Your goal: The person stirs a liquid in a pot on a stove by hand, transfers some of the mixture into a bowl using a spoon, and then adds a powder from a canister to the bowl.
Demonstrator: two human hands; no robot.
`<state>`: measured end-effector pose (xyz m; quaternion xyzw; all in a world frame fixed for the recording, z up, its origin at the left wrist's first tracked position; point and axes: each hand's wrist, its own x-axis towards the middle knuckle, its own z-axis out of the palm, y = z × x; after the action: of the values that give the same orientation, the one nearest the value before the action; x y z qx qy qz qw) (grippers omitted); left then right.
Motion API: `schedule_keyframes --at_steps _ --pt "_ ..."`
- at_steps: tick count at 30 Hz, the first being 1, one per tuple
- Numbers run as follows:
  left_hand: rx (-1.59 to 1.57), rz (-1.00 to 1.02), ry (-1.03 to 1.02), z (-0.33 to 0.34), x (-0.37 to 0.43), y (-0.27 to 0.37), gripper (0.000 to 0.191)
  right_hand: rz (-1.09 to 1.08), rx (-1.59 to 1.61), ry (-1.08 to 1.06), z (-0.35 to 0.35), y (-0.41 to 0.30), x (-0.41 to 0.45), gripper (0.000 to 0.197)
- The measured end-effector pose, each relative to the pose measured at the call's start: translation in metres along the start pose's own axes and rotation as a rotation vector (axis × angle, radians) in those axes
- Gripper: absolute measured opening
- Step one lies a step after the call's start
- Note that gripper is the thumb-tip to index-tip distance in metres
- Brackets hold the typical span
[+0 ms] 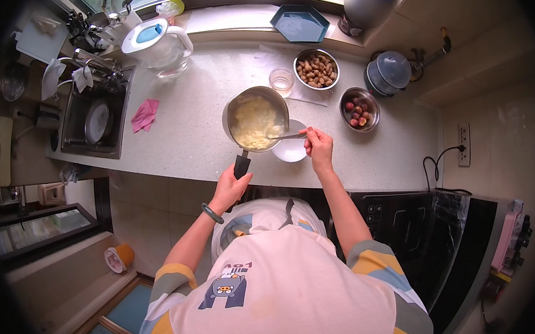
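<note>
My left hand [228, 187] is closed around the black handle of a metal saucepan [227, 121], which is held over the counter. Pale yellow, lumpy food [254, 116] lies inside the pan. In my right hand [319, 148] is the handle of a metal utensil [292, 137], likely a spoon; its far end is in the food near the pan's right side. A white bowl [290, 152] stands below and to the right of the pan, which partly covers it from view. Just behind the pan is a clear glass [282, 81].
A bowl of peanuts [316, 69] and a bowl of reddish fruit [359, 110] stand to the right, near a small lidded appliance [387, 73]. On the left are a pink cloth [145, 115], a water filter pitcher [159, 46] and a sink [119, 144]. A black cooktop [392, 223] lies lower right.
</note>
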<state>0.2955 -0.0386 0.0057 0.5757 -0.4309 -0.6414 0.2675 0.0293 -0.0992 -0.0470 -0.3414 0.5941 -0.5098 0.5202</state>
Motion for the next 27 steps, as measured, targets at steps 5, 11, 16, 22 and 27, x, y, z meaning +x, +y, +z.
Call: schedule_keyframes --at_steps 5,11,16,22,27 --pt "0.053 0.039 0.031 0.000 0.008 -0.014 0.012 0.137 0.152 0.080 -0.007 0.007 0.001 0.031" --pt "0.179 0.035 0.089 0.000 0.012 -0.015 0.015 0.165 0.215 0.134 -0.027 0.011 0.004 0.031" --pt "0.236 0.053 0.134 -0.004 0.019 -0.032 0.018 0.166 0.226 0.161 -0.049 0.013 0.005 0.031" --pt "0.299 0.069 0.164 -0.007 0.024 -0.041 0.020 0.170 0.224 0.215 -0.076 0.025 0.008 0.030" --pt "0.344 0.091 0.187 -0.009 0.028 -0.048 0.020 0.145 0.208 0.237 -0.086 0.042 0.012 0.031"
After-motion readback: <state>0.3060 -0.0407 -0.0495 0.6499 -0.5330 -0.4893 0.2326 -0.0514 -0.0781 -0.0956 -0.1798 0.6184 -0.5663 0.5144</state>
